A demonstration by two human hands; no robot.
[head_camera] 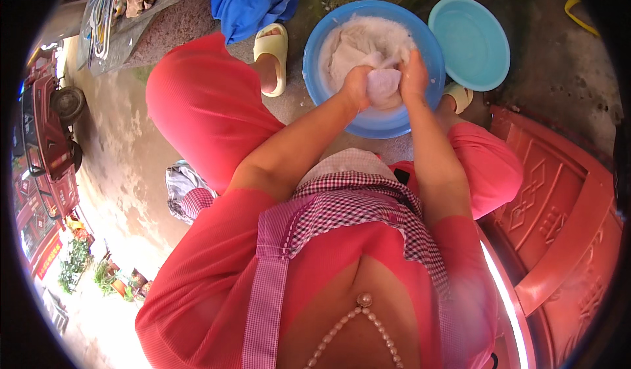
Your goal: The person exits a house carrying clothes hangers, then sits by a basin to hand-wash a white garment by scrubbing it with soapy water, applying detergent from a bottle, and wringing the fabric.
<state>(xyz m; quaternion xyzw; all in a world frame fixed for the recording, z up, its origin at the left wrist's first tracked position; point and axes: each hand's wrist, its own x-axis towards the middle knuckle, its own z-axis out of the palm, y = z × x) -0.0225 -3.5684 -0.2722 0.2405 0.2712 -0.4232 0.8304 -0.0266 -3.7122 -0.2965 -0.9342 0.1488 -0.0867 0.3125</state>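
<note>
A blue plastic basin [313,78] stands on the ground in front of me, with foamy, cloudy water and a soaked whitish cloth [350,48] in it. Over the basin, my left hand [357,87] grips one side of a bunched part of the cloth. My right hand [414,75] holds the bunch from the other side, its fingers partly hidden by suds and fabric. The bunched part bulges between the two palms, towards my body.
Right of the blue basin is a turquoise basin [468,43]. Blue fabric [254,6] lies at the upper left, near my slippered foot. Hangers [101,26] rest on a slab at the far left. A red panelled door or panel [547,186] is at the right.
</note>
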